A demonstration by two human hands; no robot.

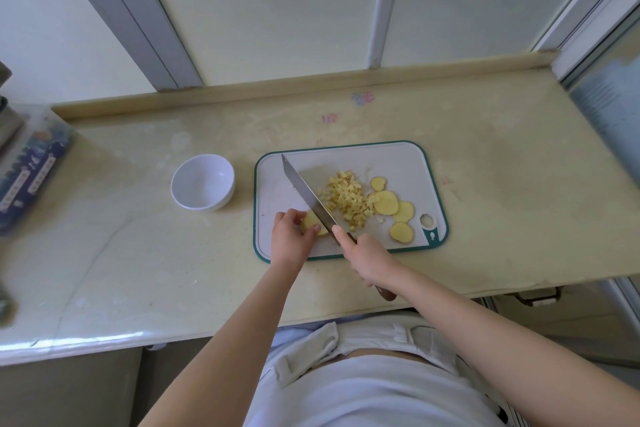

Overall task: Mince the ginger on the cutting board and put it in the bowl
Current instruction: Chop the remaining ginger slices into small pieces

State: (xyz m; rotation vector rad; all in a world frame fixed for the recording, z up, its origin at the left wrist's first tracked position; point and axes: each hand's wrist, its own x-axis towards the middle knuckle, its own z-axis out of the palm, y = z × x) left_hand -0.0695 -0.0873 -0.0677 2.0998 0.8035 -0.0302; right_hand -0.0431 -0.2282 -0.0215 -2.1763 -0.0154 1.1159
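A white cutting board (394, 159) with a green rim lies on the counter. On it my left hand (290, 236) pinches a chunk of ginger (309, 221) near the board's front left. My right hand (370, 260) grips the brown handle of a knife (304, 189), forefinger along the spine; the blade rests against the ginger chunk's right side, tip pointing away to the left. A heap of diced ginger (346, 198) sits mid-board, with several round ginger slices (386, 202) to its right. An empty white bowl (202, 182) stands left of the board.
The pale yellow counter (502, 204) runs to a raised back ledge below window panels. A dark printed box (31, 180) lies at the counter's left end. The counter's front edge is just in front of my body.
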